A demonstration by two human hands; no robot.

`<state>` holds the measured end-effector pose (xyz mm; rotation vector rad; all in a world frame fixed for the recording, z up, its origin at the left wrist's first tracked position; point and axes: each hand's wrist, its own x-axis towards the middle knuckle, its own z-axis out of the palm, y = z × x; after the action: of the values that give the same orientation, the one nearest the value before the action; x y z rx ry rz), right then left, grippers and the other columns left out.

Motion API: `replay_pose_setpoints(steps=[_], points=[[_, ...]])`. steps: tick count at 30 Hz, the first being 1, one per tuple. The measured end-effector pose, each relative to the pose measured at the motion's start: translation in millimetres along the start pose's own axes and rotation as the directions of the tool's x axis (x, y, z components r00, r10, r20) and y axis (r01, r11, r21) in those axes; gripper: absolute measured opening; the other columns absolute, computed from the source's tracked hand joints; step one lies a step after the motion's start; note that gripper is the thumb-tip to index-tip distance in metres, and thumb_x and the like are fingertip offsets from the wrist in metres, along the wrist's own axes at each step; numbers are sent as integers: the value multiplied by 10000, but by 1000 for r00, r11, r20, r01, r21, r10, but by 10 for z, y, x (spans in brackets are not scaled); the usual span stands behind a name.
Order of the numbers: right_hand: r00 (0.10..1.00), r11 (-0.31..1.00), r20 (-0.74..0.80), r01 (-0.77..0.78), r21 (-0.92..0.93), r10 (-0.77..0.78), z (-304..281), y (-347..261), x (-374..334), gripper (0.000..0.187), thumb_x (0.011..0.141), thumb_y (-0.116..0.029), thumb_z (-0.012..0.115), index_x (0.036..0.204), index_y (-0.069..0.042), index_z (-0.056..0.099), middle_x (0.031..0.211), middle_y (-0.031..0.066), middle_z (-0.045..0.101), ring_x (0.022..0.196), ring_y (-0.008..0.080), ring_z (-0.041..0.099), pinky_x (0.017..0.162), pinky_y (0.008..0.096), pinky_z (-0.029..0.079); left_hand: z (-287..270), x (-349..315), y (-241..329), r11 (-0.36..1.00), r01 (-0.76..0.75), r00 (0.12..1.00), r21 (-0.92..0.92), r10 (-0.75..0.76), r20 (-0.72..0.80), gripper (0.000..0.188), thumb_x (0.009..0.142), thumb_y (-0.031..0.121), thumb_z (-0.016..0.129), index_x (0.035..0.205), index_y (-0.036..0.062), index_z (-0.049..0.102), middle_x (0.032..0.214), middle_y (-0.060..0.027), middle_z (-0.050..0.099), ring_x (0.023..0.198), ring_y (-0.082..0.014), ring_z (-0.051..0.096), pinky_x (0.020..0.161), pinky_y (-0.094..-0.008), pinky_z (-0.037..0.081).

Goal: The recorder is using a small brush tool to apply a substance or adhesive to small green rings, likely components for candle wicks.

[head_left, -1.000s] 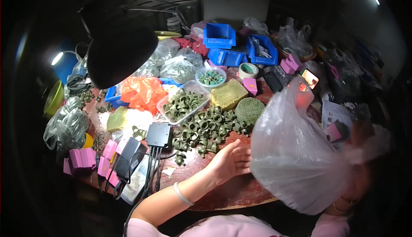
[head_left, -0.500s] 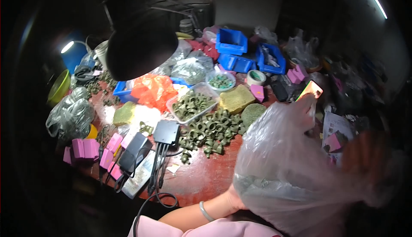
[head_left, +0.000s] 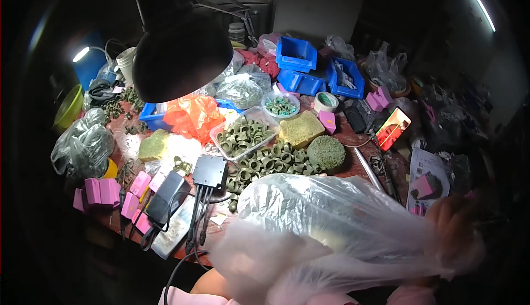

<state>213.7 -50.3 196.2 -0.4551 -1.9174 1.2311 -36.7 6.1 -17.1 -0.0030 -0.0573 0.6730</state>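
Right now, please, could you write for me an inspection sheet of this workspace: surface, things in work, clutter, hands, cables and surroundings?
Surface: red table, mostly covered.
Things in work: clear bag spread over the near side; green ring-like pieces heaped beyond it.
Clutter: pink blocks, orange bag, blue bins.
Hands: right hand blurred, appears to grip the clear bag's gathered end; left hand hidden.
Cables: black cables run from a dark box toward the near edge.
Surroundings: dim; lamp shade above, lit tube upper right.

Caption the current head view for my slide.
Right hand gripping a translucent plastic bag, with green ring-shaped pieces heaped on the red table.
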Motion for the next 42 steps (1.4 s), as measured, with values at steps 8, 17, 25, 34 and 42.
replay_pose_setpoints(steps=[8,17,25,34,42], points=[[964,806,134,-113,-581,232,268,-22,22,340,775,-359,751,908,-50,701,809,65,608,623,185,556,514,296,451,51,221,85,967,-112,989,227,131,-71,589,936,487,442,1365,84,451,1342,-140,519,1248,-320,480,1050,-517,379],[880,226,-357,-434,-872,314,308,533,-217,870,562,-497,858,1229,-22,566,962,131,640,792,294,670,667,364,532,99,231,112,915,-174,971,363,221,-92,573,939,457,461,1366,75,444,1329,-148,525,1241,-305,488,1035,-497,400],[782,652,-380,-623,-433,495,534,1690,-467,852,753,-277,786,1403,63,352,1099,245,624,985,305,656,842,384,499,151,-70,104,809,-299,911,507,400,-102,559,942,430,477,1367,68,437,1317,-155,530,1234,-293,495,1022,-479,419],[745,857,-517,-513,-38,423,1063,1944,-650,485,811,-81,737,1258,-45,550,1137,118,632,1043,219,628,891,320,497,265,-413,499,430,-679,620,596,770,150,546,945,399,496,1368,59,430,1303,-163,535,1227,-279,503,1007,-459,439],[738,279,-670,-662,-696,82,425,2106,-852,270,854,-39,596,1124,-44,607,1079,106,592,839,318,660,690,394,554,368,-359,466,330,-608,578,722,808,116,536,948,372,513,1368,52,423,1291,-170,540,1220,-266,511,994,-442,458]])
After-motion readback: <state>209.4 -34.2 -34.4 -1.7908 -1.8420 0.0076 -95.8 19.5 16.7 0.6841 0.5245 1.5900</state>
